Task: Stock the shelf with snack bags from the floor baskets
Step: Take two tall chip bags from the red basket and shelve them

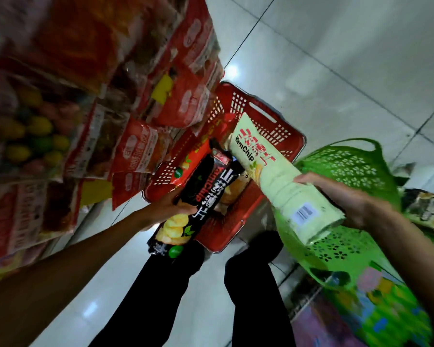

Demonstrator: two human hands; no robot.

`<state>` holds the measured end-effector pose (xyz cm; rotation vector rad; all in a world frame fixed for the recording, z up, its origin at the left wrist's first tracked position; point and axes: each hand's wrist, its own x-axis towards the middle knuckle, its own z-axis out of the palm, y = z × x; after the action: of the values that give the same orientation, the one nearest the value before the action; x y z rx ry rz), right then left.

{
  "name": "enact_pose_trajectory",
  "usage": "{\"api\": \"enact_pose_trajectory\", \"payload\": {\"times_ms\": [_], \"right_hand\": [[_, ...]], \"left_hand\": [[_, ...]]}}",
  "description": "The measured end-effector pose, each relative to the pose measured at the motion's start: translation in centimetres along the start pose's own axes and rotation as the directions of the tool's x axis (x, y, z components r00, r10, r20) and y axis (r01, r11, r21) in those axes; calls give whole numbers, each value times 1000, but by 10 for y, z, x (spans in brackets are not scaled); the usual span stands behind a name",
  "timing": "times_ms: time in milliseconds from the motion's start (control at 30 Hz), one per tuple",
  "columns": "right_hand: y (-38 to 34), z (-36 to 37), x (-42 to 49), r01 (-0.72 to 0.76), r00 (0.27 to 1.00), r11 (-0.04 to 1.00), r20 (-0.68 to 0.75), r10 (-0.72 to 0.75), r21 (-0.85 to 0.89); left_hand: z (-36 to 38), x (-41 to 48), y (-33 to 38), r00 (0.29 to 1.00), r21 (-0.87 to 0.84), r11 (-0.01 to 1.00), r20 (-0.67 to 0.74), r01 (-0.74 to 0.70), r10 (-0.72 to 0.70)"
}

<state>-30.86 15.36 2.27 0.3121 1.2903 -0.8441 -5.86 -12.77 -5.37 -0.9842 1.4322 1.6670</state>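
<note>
My left hand grips a long black YamChip bag over the near edge of the red floor basket. An orange-red snack bag lies against the black one at the basket's left rim. My right hand holds a pale green YamChip bag by its lower end, and the bag's top reaches over the red basket. To the right on the floor stands a green basket. The shelf on the left is packed with red snack bags.
My two legs in black trousers stand on the white tiled floor just before the baskets. Colourful packs fill a low rack at the right. A dark snack bag lies beyond the green basket. Yellow price tags hang on the left shelf.
</note>
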Motion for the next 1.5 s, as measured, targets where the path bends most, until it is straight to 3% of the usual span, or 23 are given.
{"api": "enact_pose_trajectory", "payload": {"times_ms": [67, 167, 267, 467, 567, 667, 767, 933, 1200, 1400, 1500], "right_hand": [[-2, -6, -18, 8, 1000, 994, 3, -8, 108], [11, -1, -21, 28, 998, 960, -59, -12, 278], [31, 24, -22, 57, 997, 870, -70, -26, 490], [73, 73, -35, 129, 992, 774, -80, -100, 620], [79, 89, -50, 203, 979, 830, -87, -185, 520], [69, 110, -79, 335, 927, 920, -246, -282, 205], [56, 129, -107, 369, 895, 927, -297, -334, 71], [38, 143, -143, 455, 845, 884, -364, -393, 102], [24, 150, -245, 483, 863, 808, -339, -374, 337], [-16, 169, -355, 544, 797, 838, -338, -501, 39], [-33, 184, -397, 619, 725, 785, -364, -585, -28]], "left_hand": [[0, -11, 6, 1000, -24, 1000, 0, 5, -5], [6, -19, 14, 999, -189, 981, -1, 37, -38], [22, -26, 27, 999, -284, 959, -29, 5, -14], [57, -46, 61, 996, -393, 917, 29, -65, 83], [66, -62, 77, 994, -402, 911, 21, -88, 105], [75, -87, 101, 992, -371, 920, -45, -128, 120], [81, -106, 125, 989, -339, 929, -81, -146, 126], [83, -140, 167, 986, -335, 927, -65, -166, 154], [92, -242, 223, 970, -330, 914, -35, -237, 239], [108, -367, 277, 940, -346, 874, -103, -342, 327], [116, -424, 297, 922, -355, 851, -118, -386, 369]]}}
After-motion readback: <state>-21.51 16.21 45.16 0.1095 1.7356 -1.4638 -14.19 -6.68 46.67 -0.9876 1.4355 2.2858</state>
